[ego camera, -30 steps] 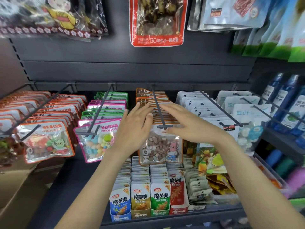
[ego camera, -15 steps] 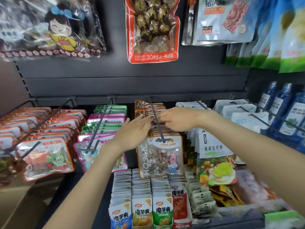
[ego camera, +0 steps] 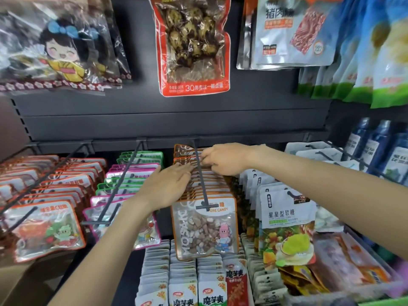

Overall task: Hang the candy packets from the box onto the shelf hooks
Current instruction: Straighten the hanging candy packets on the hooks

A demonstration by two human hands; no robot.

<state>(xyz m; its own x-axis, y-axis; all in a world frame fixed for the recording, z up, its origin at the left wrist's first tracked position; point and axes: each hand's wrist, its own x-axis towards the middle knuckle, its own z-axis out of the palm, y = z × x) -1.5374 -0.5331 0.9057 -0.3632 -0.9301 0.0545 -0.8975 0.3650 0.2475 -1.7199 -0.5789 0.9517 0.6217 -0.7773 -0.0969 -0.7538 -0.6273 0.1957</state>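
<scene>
A row of orange-edged stone candy packets hangs on the middle grey hook. The front packet is clear and shows brown pebbles and a pink cartoon figure. My left hand lies flat, fingers straight, against the left side of the packets' tops. My right hand is farther back, right of the hook, with its fingers curled and pinching the tops of the rear packets. Its fingertips hide what exactly they hold.
Neighbouring hooks carry pink and green candy packets, red-orange packets and white gummy packets. Small snack sachets stand below. Larger bags hang above. Blue bottles sit right. A cardboard box shows at lower left.
Both hands have moved back along the middle hook. My right hand went from flat and open to fingers curled at the rear packet tops. The view has tilted upward.
</scene>
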